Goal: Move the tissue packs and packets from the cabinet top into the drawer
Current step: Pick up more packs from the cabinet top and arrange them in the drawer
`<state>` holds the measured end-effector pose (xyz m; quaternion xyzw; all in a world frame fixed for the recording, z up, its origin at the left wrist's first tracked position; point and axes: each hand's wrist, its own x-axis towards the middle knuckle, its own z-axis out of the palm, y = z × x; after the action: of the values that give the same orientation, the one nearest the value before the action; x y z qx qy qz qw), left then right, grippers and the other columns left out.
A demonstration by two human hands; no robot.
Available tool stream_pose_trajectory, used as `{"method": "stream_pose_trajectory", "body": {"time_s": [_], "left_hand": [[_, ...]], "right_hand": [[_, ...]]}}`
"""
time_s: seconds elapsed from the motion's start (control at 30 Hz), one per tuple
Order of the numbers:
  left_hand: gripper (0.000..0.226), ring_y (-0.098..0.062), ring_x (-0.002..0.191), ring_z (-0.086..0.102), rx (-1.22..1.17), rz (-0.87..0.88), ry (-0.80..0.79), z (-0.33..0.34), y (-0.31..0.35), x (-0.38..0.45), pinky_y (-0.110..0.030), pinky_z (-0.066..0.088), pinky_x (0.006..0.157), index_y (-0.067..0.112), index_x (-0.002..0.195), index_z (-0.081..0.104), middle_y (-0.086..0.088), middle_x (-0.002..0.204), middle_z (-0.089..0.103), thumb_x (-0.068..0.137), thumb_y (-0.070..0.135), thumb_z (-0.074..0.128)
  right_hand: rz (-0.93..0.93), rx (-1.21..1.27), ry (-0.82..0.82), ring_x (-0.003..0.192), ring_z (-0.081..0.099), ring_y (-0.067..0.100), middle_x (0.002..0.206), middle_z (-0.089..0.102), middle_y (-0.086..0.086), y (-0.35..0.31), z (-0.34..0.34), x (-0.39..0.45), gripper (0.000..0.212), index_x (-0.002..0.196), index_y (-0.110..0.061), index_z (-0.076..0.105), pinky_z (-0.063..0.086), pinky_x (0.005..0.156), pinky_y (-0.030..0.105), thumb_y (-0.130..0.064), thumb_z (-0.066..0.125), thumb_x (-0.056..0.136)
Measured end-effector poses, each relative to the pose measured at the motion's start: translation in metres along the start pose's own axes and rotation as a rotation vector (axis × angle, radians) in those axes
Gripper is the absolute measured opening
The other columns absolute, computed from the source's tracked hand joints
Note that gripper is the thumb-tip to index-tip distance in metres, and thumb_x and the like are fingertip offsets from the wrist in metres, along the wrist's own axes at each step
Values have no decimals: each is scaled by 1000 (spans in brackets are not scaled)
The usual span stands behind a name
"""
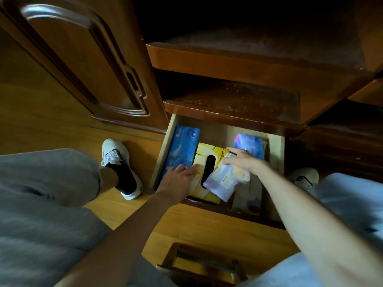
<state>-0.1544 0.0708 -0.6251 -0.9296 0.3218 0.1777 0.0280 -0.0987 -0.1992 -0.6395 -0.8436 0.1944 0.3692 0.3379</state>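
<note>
The open wooden drawer [275, 150] holds a blue tissue pack [182, 146] along its left side and a yellow tissue box [204, 156] with a dark oval slot in the middle. A pale purple-blue packet [251, 145] lies at the back right. My left hand [178, 179] rests flat on the front left corner of the yellow box and the blue pack, fingers spread. My right hand [242, 160] grips a white and lilac soft packet [223, 183] over the yellow box. Another pale packet [248, 195] lies dimly at the drawer's front right.
Two bare, dusty shelves, the lower [238, 100] just over the drawer and the upper [248, 50] above it. A cabinet door [83, 65] stands to the left. My shoes [120, 164] and grey-clad knees flank the drawer on a wooden floor; a small wooden stool [199, 264] is below.
</note>
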Motion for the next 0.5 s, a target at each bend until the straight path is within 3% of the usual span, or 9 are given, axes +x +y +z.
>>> {"method": "stream_pose_trajectory", "body": {"time_s": [0.1, 0.2, 0.3, 0.43, 0.5], "left_hand": [[35, -23, 127, 46, 54, 30, 52, -9, -2, -2, -39, 39, 92, 24, 127, 67, 14, 150, 48, 100, 23, 44], [31, -19, 120, 52, 42, -3, 79, -14, 5, 0, -36, 39, 90, 25, 109, 74, 13, 124, 67, 96, 26, 45], [32, -21, 119, 54, -43, -67, 109, -10, 10, 1, -37, 39, 90, 22, 114, 70, 5, 119, 70, 93, 23, 45], [36, -22, 121, 55, -143, -109, 112, -4, 13, 8, -38, 41, 96, 23, 126, 67, 1, 127, 68, 97, 31, 48], [41, -24, 114, 59, -246, -177, 158, -4, 15, 14, -39, 45, 92, 26, 123, 69, -1, 119, 71, 97, 46, 45]], "right_hand": [[-15, -56, -54, 145, 32, 31, 162, 30, 6, -6, 1, -3, 93, 154, -42, 32, 39, 100, 37, -51, 65, 68], [-11, -12, -89, 145, 30, 32, 164, 25, 4, -4, 4, -7, 91, 156, -44, 25, 38, 99, 39, -47, 67, 76], [0, 66, -69, 145, 30, 33, 164, 24, 5, 1, 10, -10, 89, 156, -45, 24, 39, 104, 43, -47, 67, 78], [-19, 100, 66, 142, 35, 34, 162, 29, 7, 0, 28, -16, 89, 157, -43, 25, 39, 92, 37, -45, 69, 80], [-14, 136, 116, 144, 35, 33, 162, 30, 7, -1, 27, -21, 87, 157, -38, 30, 41, 102, 39, -46, 71, 81]]}}
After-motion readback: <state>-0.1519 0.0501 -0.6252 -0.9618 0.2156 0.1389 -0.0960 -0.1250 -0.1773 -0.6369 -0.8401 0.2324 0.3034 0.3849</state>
